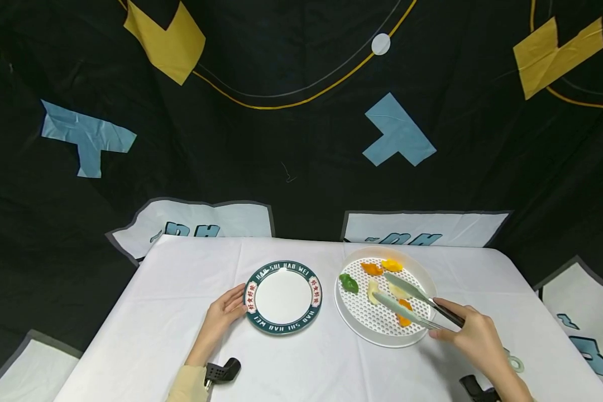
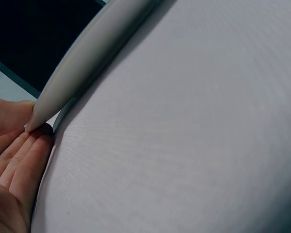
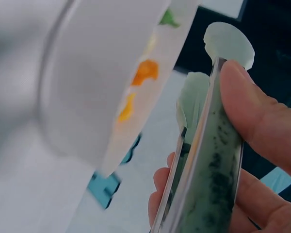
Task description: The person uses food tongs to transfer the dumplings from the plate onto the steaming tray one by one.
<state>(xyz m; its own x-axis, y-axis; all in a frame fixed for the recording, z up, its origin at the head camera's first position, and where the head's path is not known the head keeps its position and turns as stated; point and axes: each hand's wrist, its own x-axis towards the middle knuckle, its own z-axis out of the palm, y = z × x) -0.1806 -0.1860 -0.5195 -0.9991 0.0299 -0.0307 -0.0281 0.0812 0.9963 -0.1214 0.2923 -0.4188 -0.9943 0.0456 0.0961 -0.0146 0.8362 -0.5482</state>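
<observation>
At the left, my left hand [image 1: 221, 315] pinches the rim of a round white plate [image 1: 281, 296] with a green lettered border, thumb above and fingers beneath. The left wrist view shows this plate's edge [image 2: 94, 53] tilted close up. My right hand [image 1: 474, 338] grips pale green tongs [image 1: 389, 303] with dark handles. Their spread tips are over a round white draining tray [image 1: 345, 312] with a perforated base. On it lie a green piece [image 1: 349, 283], an orange piece [image 1: 372, 269], a yellow piece [image 1: 392, 265] and pale pieces; another orange piece [image 1: 404, 321] is partly behind the tongs.
A white cloth covers the table [image 1: 206, 262]. Behind it hangs a black curtain [image 1: 261, 162] with blue and yellow shapes. Part of a pale green ring [image 1: 517, 364] shows beside my right forearm. Both wrists wear black cameras.
</observation>
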